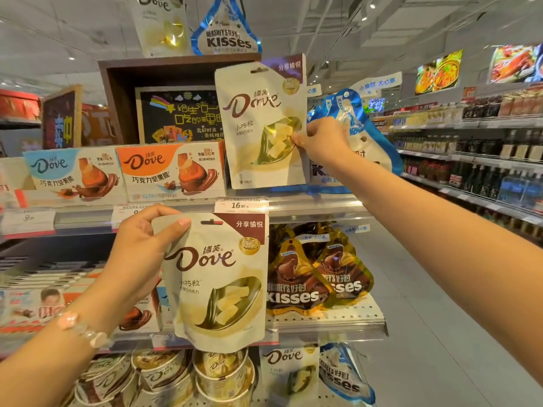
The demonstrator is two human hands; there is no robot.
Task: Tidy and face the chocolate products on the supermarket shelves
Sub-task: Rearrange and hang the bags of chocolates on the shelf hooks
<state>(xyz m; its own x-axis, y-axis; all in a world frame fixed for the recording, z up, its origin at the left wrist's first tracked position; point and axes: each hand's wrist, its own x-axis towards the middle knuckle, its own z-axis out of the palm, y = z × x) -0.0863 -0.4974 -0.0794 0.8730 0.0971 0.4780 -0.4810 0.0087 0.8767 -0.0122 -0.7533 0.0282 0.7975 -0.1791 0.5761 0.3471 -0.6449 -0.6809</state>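
Note:
My left hand (141,254) pinches the top left corner of a cream Dove white-chocolate pouch (219,283), which hangs in front of the middle shelf. My right hand (321,141) pinches the right edge of a second, identical Dove pouch (258,127) that stands upright on the upper shelf (308,205). A blue-and-white Kisses bag (357,124) sits right behind that hand. Two Dove nut-crisp boxes, blue (72,174) and orange (173,170), face front to the left.
Gold-brown Kisses bags (317,274) stand on the middle shelf (329,323). Dove tubs (188,374), another Dove pouch (289,371) and a blue Kisses bag (342,377) fill the shelf below. A chalkboard sign (179,116) stands behind the boxes. An aisle runs along the right.

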